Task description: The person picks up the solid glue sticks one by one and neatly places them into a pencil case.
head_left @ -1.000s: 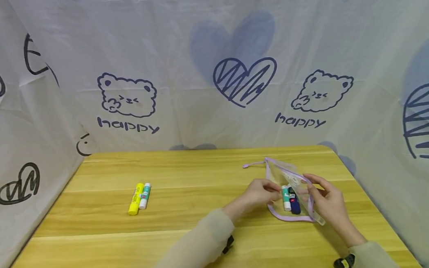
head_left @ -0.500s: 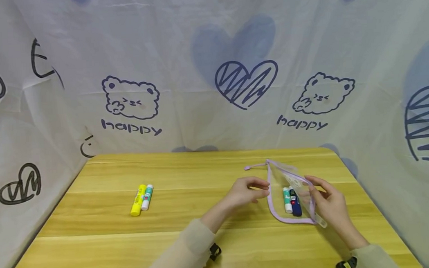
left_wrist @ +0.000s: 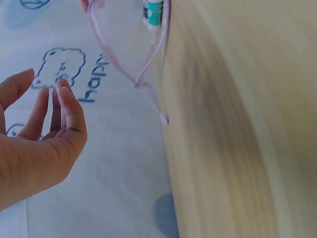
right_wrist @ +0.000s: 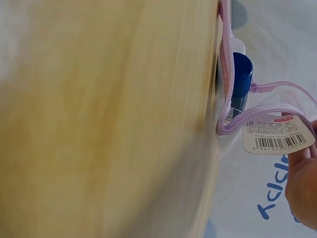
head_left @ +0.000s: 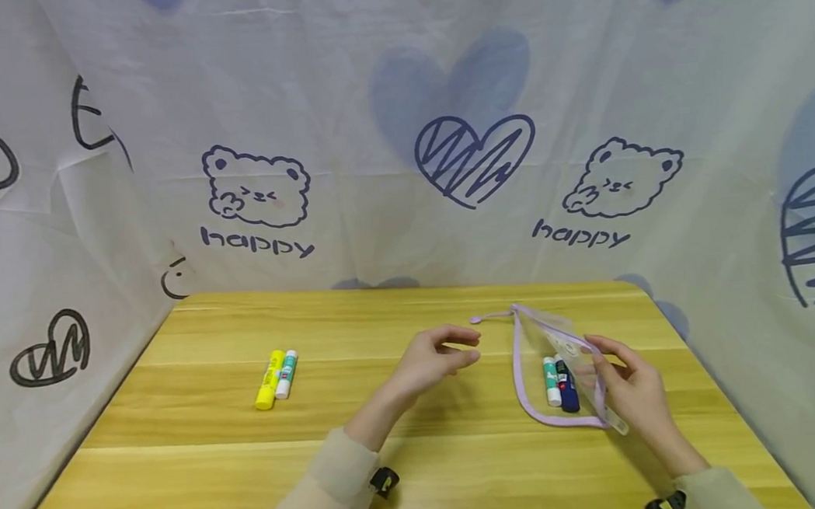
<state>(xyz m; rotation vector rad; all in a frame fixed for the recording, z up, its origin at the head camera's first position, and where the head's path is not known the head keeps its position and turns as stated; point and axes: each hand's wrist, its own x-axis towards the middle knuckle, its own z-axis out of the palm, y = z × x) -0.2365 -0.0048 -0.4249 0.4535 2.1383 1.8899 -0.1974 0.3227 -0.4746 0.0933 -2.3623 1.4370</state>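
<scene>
My right hand point(head_left: 633, 385) pinches the upper flap of a clear zip pouch point(head_left: 520, 372) with lilac edging, lifting it off the lower side. Inside the pouch lie a green-and-white glue stick point(head_left: 551, 382) and a dark blue glue stick point(head_left: 567, 389), side by side. A tag with a barcode point(right_wrist: 277, 134) hangs at the pouch's edge in the right wrist view. To the left of the pouch, my left hand point(head_left: 431, 362) is above the table with nothing in it, fingers loosely bent. Farther left, a yellow glue stick point(head_left: 270, 381) and another green-and-white glue stick point(head_left: 286, 375) lie together.
The wooden table point(head_left: 389, 419) carries all of these. A lilac zip pull point(head_left: 478, 319) sticks out from the pouch's far corner. A white cloth point(head_left: 358, 133) printed with bears and hearts hangs behind the table and at both sides.
My left hand has drawn out of the pouch's opening and moved left over the table, empty. My right hand keeps the flap raised; the glue sticks in the pouch stay put.
</scene>
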